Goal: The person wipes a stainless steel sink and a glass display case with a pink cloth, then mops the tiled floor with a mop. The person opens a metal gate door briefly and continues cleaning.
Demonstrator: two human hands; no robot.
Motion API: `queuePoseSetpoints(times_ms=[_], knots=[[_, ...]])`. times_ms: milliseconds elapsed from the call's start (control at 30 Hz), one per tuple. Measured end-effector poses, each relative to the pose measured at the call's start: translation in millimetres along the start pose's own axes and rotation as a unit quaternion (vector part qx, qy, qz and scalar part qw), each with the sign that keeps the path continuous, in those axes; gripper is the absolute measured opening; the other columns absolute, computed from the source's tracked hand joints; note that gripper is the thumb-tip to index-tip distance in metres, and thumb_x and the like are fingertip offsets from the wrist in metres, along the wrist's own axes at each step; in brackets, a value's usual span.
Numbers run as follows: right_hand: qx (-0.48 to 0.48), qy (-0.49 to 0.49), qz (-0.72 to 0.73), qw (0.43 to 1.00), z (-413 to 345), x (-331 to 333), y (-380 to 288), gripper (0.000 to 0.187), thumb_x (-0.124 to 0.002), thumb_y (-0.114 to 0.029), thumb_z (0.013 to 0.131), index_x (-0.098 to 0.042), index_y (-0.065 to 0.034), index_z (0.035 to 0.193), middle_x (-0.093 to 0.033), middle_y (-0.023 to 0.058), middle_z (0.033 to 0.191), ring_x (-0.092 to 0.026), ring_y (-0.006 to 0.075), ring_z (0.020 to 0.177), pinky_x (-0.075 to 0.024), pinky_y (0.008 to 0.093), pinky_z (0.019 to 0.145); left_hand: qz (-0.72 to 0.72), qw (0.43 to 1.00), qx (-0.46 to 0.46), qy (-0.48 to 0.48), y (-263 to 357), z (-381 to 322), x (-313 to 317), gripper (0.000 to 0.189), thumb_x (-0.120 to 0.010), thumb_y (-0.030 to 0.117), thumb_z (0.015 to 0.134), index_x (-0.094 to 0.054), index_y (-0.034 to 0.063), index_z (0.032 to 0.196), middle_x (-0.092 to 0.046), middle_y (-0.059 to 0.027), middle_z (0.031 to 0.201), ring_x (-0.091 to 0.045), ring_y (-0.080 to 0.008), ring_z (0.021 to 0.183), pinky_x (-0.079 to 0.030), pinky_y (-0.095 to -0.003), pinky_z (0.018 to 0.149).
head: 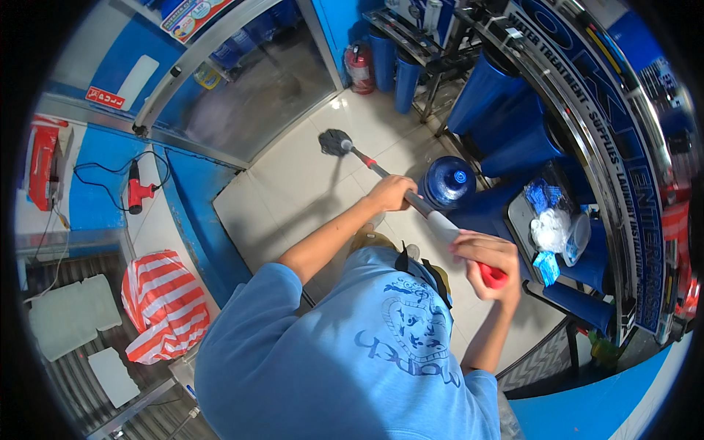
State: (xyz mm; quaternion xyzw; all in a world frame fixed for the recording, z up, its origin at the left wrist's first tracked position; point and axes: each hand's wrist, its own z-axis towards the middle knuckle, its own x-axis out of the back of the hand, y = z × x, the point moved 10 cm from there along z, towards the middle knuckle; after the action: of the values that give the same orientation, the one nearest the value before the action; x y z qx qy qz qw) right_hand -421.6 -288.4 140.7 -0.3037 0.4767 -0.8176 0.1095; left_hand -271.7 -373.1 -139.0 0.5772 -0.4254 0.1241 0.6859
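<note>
A spin mop with a grey handle [421, 204] slants across the view in front of my body. My left hand [393, 192] is wrapped around the handle's middle. My right hand [489, 264] grips its upper end, where the red end cap [492, 276] shows below the fingers. At the far end, the dark mop head [333, 143] rests on the pale tile floor [297, 190], short of the glass door. A blue water jug [448, 182] stands on the floor just right of my left hand.
The glass door [258, 82] has a metal frame. A red fire extinguisher [360, 69] stands in the corner. Tall blue filter housings [484, 93] line the right-hand rack. A striped plastic bag [165, 305] and a red power tool [137, 190] lie on the left.
</note>
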Motion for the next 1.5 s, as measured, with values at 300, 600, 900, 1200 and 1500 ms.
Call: queuePoseSetpoints(times_ms=[300, 600, 900, 1200, 1500], knots=[[0.278, -0.025, 0.308, 0.91, -58, 52, -142, 0.037, -0.058, -0.026, 0.093, -0.074, 0.0025, 0.077, -0.059, 0.0074, 0.058, -0.061, 0.0196, 0.049, -0.0525, 0.0283, 0.048, -0.149, 0.963, -0.195, -0.115, 187, -32, -92, 0.019, -0.073, 0.009, 0.06, -0.072, 0.0095, 0.079, -0.067, -0.0141, 0.071, -0.064, -0.0367, 0.067, -0.05, -0.0452, 0.063], [0.265, 0.091, 0.26, 0.924, -85, 61, -132, 0.045, -0.053, -0.026, 0.095, -0.062, 0.0054, 0.064, -0.048, 0.0047, 0.049, -0.047, 0.0166, 0.037, -0.0388, 0.0282, 0.036, -0.149, 0.951, -0.197, -0.186, 198, -23, -115, 0.013, -0.067, 0.011, 0.057, -0.054, 0.0068, 0.059, -0.055, -0.0137, 0.056, -0.055, -0.0396, 0.059, -0.041, -0.0485, 0.055], [0.184, 0.207, 0.161, 0.947, -74, 23, -54, 0.045, -0.05, -0.032, 0.086, -0.063, 0.0024, 0.059, -0.053, 0.0062, 0.049, -0.05, 0.0194, 0.041, -0.0404, 0.0322, 0.041, -0.097, 0.979, -0.105, -0.144, 77, 8, -94, 0.023, -0.075, 0.009, 0.058, -0.071, 0.0094, 0.081, -0.069, -0.0132, 0.077, -0.067, -0.0365, 0.08, -0.052, -0.0479, 0.07], [0.018, 0.249, 0.172, 0.953, 28, 38, 107, 0.064, -0.048, -0.057, 0.08, -0.06, 0.0045, 0.066, -0.058, 0.0144, 0.065, -0.059, 0.028, 0.064, -0.0497, 0.0421, 0.071, -0.099, 0.994, -0.027, 0.049, -66, 111, -13, 0.015, -0.071, 0.006, 0.069, -0.061, 0.0045, 0.08, -0.064, -0.0185, 0.09, -0.061, -0.0405, 0.097, -0.049, -0.0481, 0.081], [0.026, 0.205, 0.218, 0.954, 152, 4, 151, 0.065, -0.047, -0.058, 0.084, -0.057, 0.0031, 0.066, -0.053, 0.0113, 0.06, -0.051, 0.025, 0.059, -0.0431, 0.0403, 0.071, -0.084, 0.986, -0.021, 0.142, -160, 143, 75, 0.018, -0.07, 0.005, 0.066, -0.056, 0.0031, 0.078, -0.061, -0.0173, 0.083, -0.06, -0.0413, 0.09, -0.047, -0.0489, 0.074]])
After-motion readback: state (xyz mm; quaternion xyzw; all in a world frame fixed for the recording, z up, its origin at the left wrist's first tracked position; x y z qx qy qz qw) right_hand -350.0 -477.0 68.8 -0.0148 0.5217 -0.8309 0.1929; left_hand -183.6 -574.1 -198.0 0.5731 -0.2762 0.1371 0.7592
